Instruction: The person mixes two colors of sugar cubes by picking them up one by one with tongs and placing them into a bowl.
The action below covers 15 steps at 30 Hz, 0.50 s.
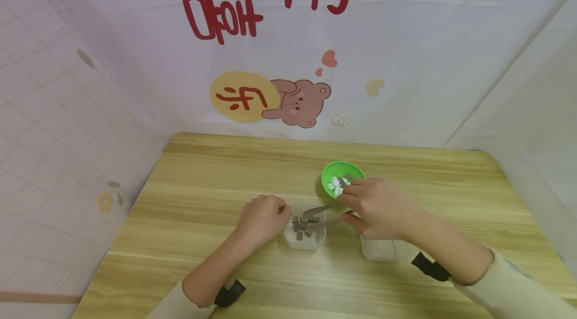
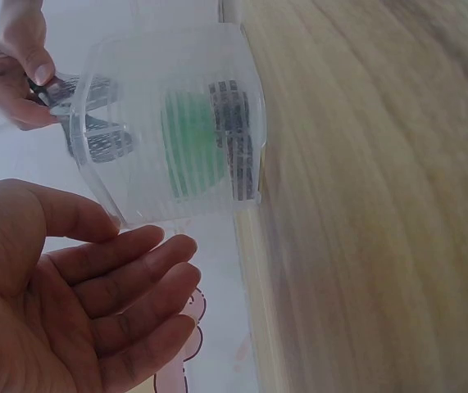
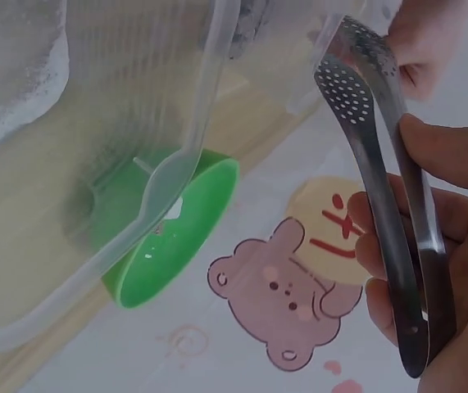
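My left hand (image 1: pixel 261 221) is at the left side of a clear plastic container (image 1: pixel 306 245); in the left wrist view its thumb and index finger pinch a corner of the rim. Several brown-grey cubes (image 1: pixel 299 235) lie inside that container. Metal tongs (image 3: pixel 397 270) with perforated tips are held in my right hand (image 1: pixel 383 209). Their tips reach into the container, apart from each other in the head view; whether they touch a cube I cannot tell. Behind the right hand's fingers stands a green bowl (image 1: pixel 341 164) with white pieces (image 1: pixel 337 185) and some brown-grey cubes.
A second clear container (image 1: pixel 378 250) stands under my right hand, partly hidden by it; the right wrist view shows something whitish in it. Everything rests on a wood-grain table (image 1: pixel 216 169). A printed white curtain (image 1: pixel 405 58) borders the table's back and sides.
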Tool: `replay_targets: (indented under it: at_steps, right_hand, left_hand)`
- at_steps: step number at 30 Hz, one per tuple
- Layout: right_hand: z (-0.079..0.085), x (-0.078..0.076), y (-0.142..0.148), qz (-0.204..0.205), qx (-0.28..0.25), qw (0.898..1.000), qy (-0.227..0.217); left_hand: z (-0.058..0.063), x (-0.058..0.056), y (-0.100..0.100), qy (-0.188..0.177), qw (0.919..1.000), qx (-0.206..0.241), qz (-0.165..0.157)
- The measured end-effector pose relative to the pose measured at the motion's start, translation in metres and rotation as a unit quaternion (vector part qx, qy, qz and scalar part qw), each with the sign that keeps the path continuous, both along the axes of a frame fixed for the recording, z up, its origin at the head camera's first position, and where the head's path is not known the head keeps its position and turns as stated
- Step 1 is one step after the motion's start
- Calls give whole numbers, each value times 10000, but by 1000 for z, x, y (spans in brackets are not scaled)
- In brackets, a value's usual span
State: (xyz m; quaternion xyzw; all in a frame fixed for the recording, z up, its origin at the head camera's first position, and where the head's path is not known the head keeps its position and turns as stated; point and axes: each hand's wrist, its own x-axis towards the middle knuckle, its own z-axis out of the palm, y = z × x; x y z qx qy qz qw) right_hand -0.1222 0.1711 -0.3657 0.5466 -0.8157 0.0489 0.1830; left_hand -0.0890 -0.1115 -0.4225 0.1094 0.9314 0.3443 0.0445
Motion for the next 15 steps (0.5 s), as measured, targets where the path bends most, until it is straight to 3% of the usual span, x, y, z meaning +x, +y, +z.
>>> replay_targets:
  at_steps: [8,15]
  right_hand:
    - [2,2,-19,195,775,9964,281]
    - [2,7,-35,130,1371,9894,458]
  left_hand:
    - [-1,0,0,-55,10000,22,8]
    - [-1,1,0,-51,10000,-29,12]
